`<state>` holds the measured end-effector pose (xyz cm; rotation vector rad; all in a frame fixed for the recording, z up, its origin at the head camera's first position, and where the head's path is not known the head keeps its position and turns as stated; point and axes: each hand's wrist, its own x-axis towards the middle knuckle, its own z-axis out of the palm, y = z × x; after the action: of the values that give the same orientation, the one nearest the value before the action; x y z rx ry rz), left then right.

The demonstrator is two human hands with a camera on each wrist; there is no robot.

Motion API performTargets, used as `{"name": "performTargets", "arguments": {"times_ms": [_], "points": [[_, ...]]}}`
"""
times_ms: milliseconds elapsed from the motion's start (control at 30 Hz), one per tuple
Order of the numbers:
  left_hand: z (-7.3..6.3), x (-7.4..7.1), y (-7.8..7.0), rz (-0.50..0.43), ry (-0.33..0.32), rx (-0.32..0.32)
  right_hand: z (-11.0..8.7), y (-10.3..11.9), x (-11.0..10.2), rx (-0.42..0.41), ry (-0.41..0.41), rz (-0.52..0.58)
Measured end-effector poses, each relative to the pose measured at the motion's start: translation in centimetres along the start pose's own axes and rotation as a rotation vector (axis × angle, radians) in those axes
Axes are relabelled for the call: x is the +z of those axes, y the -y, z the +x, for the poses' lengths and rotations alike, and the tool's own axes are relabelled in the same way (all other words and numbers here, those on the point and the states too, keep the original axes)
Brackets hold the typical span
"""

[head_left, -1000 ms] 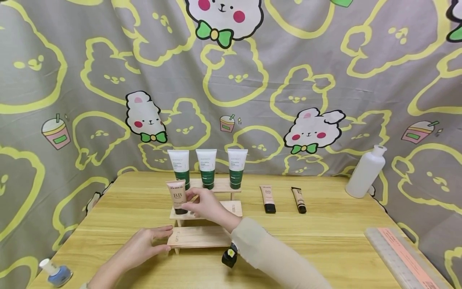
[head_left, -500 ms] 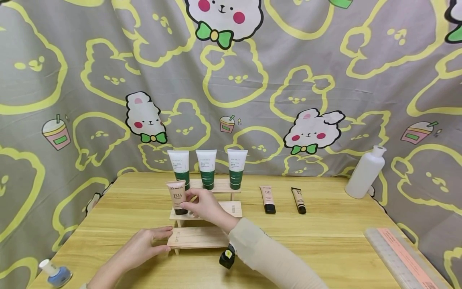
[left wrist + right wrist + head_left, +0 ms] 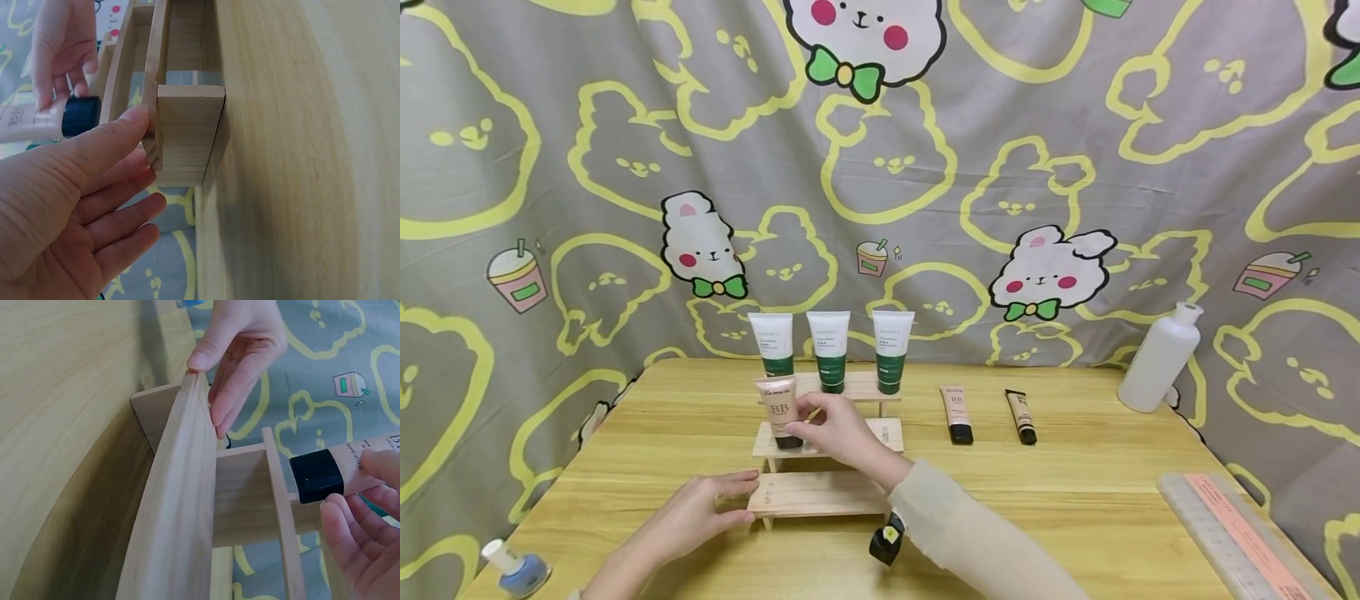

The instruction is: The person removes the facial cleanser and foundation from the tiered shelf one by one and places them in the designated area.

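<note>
My right hand [image 3: 838, 432] pinches a beige BB cream tube [image 3: 778, 407] with a black cap between thumb and fingers. The tube is held cap down at the left part of the middle tier of a wooden step rack [image 3: 820, 492]. In the right wrist view the black cap [image 3: 317, 476] is close to the tier's edge; whether it touches is hard to tell. My left hand [image 3: 700, 508] pinches the left end of the lowest tier, thumb on one side and index finger on the other, as the left wrist view shows.
Three white-and-green tubes [image 3: 829, 350] stand on the top tier. A second BB tube [image 3: 957, 414] and a small black-capped tube [image 3: 1021, 415] lie to the right. A white bottle [image 3: 1159, 358], a ruler [image 3: 1240, 533] and blue nail polish [image 3: 520, 568] are near the table's edges.
My right hand has shifted the BB cream tube slightly to the right along the middle tier. The left hand keeps its place on the lowest tier.
</note>
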<state>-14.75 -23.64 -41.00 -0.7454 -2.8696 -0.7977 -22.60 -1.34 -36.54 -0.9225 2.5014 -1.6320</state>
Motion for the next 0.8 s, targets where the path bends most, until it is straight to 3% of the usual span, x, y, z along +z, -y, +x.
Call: {"name": "performTargets", "arguments": {"times_ms": [267, 533, 800], "points": [[0.0, 0.0, 0.0, -0.01, 0.008, -0.011, -1.7, -0.4, -2.5, -0.028, -0.028, -0.023], [0.0, 0.1, 0.1, -0.036, 0.022, -0.024, -3.6, -0.8, -6.2, -0.088, -0.11, 0.002], [0.0, -0.1, 0.0, -0.045, 0.031, -0.027, -5.6, -0.9, -10.8, -0.024, -0.201, -0.033]]}}
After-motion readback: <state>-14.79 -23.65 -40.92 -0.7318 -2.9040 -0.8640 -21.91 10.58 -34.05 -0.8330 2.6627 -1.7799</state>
